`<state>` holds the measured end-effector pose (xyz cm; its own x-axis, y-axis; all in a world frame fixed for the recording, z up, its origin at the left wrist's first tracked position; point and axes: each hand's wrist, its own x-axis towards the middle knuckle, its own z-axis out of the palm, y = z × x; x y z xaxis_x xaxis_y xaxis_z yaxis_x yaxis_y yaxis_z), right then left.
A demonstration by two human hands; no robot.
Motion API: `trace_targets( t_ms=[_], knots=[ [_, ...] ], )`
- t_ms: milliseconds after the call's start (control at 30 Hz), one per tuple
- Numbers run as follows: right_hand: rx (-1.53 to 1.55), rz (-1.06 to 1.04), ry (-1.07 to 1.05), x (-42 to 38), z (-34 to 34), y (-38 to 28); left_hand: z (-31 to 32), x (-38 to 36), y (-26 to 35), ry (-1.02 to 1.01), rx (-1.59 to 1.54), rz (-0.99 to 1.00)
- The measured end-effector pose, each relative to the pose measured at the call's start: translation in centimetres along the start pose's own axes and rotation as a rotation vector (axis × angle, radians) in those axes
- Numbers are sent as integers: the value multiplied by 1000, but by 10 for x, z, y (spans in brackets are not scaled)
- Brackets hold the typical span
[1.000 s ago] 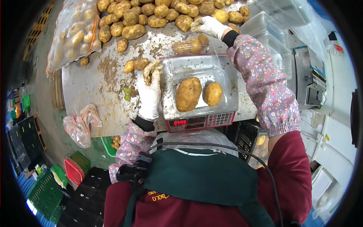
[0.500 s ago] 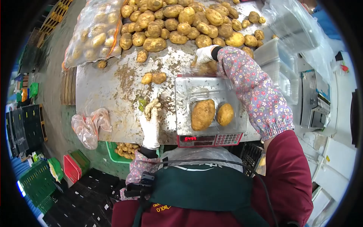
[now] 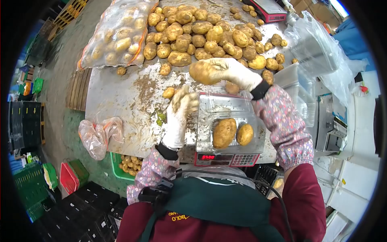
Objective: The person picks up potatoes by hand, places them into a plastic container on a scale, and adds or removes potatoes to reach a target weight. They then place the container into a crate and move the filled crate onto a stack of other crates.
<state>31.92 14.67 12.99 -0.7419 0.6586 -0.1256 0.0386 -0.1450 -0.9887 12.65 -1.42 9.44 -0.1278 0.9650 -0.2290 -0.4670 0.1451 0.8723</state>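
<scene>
A clear plastic clamshell tray (image 3: 225,111) sits on a red digital scale (image 3: 225,159) at the near edge of a dirty metal table (image 3: 121,101). Two potatoes (image 3: 224,132) lie side by side in the tray. My right hand (image 3: 231,70), in a soiled white glove, holds a potato (image 3: 200,71) in the air above the tray's far end. My left hand (image 3: 179,115), also gloved, hovers at the tray's left edge with its fingers apart and nothing in it.
A heap of loose potatoes (image 3: 201,32) covers the far half of the table beside a full net bag (image 3: 117,36). Stacked clear trays (image 3: 298,84) stand at right. A plastic bag (image 3: 94,135) hangs off the left edge above a green crate (image 3: 125,163).
My right hand has come back from the heap with a potato and lifted it over the tray. My left hand has risen from the table toward the tray's left edge.
</scene>
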Motion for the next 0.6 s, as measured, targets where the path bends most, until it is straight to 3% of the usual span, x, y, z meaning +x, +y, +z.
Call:
trace_targets(
  t_ms=[33, 67, 100, 167, 200, 233, 300, 333, 367, 433, 500, 567, 600],
  knots=[
    [-188, -112, 19, -7, 20, -13, 12, 1, 13, -9, -134, -33],
    [-531, -172, 77, -12, 35, -25, 20, 3, 21, -25, -78, 4],
    [-537, -367, 116, -13, 48, -15, 23, 5, 26, -43, -21, 42],
    [-720, -329, 142, -23, 79, -32, 14, 13, 20, -93, 7, 53],
    [-821, -478, 203, -23, 86, -28, 15, 13, 20, -57, 16, 190],
    [-823, -480, 204, -22, 91, -23, 17, 13, 21, -22, 24, 327],
    [-708, -488, 298, -22, 101, -14, 16, 11, 26, 73, -15, 394],
    [-612, -354, 283, -27, 111, -18, 8, 10, 27, 92, -62, 321],
    [-616, -353, 284, -29, 117, -17, 1, 10, 27, 112, -109, 249],
    [-511, -300, 354, -26, 129, -13, -8, 11, 28, 85, -132, 271],
    [-542, -305, 397, -20, 142, -13, -13, 6, 37, 129, -171, 76],
    [-630, -426, 455, -15, 149, -12, -25, 7, 28, 59, -133, 64],
    [-758, -360, 507, -12, 151, -14, -31, 9, 20, 52, -245, 67]
  ],
)
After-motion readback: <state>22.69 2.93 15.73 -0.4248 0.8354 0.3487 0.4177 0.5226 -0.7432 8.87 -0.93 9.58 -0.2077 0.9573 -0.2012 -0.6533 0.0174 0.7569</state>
